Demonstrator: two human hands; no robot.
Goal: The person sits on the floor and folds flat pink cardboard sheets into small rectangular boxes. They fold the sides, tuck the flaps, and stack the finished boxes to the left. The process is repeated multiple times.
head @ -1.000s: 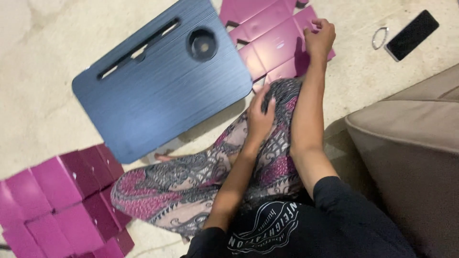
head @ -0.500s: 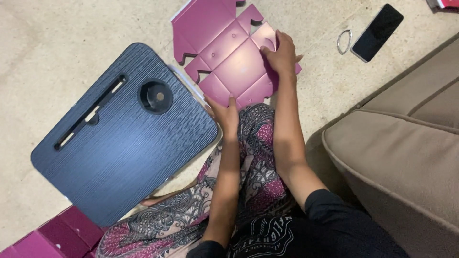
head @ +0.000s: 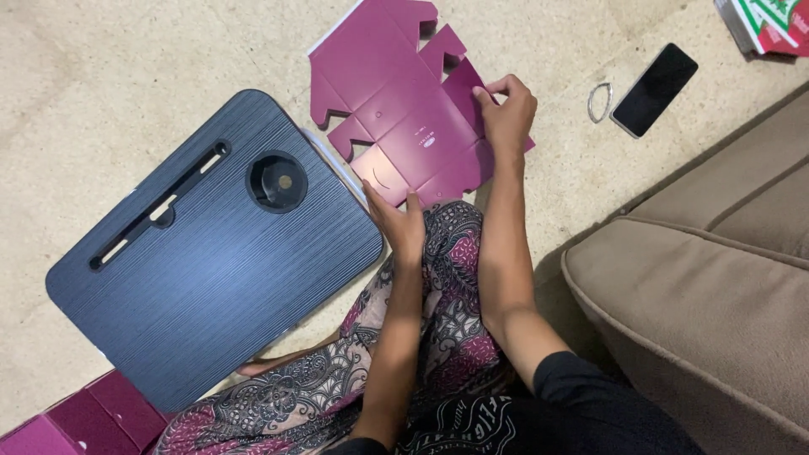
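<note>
On the floor, both hands hold a flat purple cardboard box [head: 404,126]: left hand [head: 396,223] grips its near edge, right hand [head: 508,109] pinches its far side.

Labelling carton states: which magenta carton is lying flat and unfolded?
The magenta carton blank on the floor above the lap desk, held by the left hand and right hand. The magenta boxes at bottom left are already folded up.
</note>
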